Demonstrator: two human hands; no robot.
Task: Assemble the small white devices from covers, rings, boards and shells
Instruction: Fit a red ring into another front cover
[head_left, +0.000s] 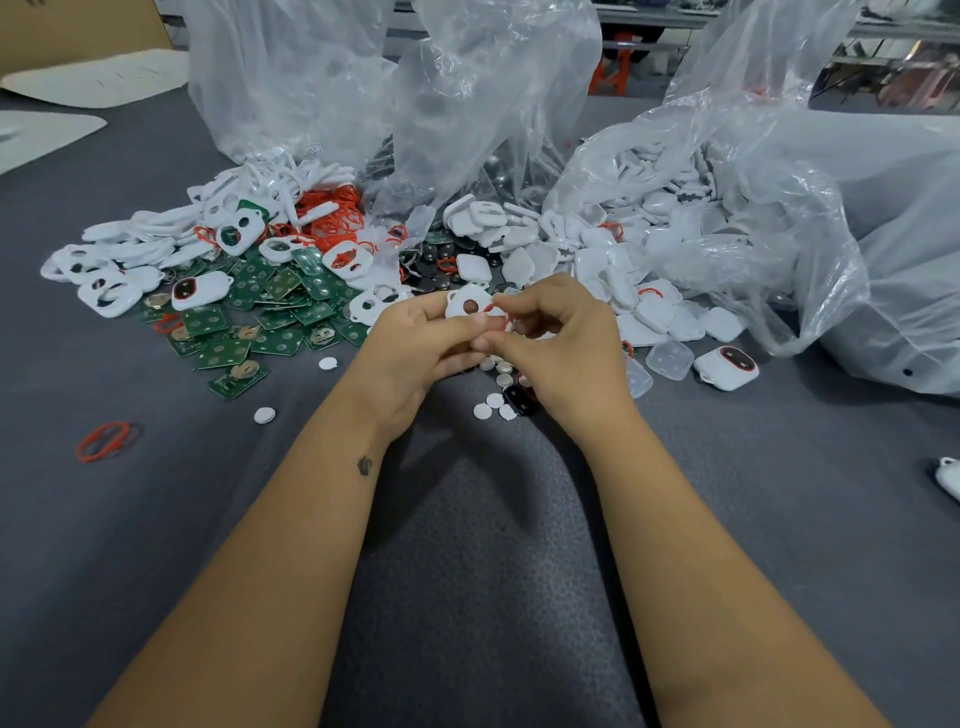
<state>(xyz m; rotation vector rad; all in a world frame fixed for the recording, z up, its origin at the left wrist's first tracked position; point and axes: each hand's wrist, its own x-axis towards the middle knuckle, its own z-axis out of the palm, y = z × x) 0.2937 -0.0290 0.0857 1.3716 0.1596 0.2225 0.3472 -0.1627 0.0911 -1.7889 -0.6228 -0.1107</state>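
Note:
My left hand (423, 340) grips a white cover (466, 304) with a round hole, held above the grey table. My right hand (558, 332) pinches a thin red ring (497, 312) against the cover's right edge. Behind my hands lie piles of parts: white covers (124, 260) at the left, green boards (270, 306) in front of them, red rings (337, 218) further back, and white shells (639, 244) spilling from a bag at the right.
Clear plastic bags (467, 104) stand behind the piles. Small white discs (493, 402) and a black part (519, 397) lie under my hands. A loose red ring (104, 440) lies at the left. Two assembled devices (726, 368) (200, 291) rest on the grey mat (467, 519).

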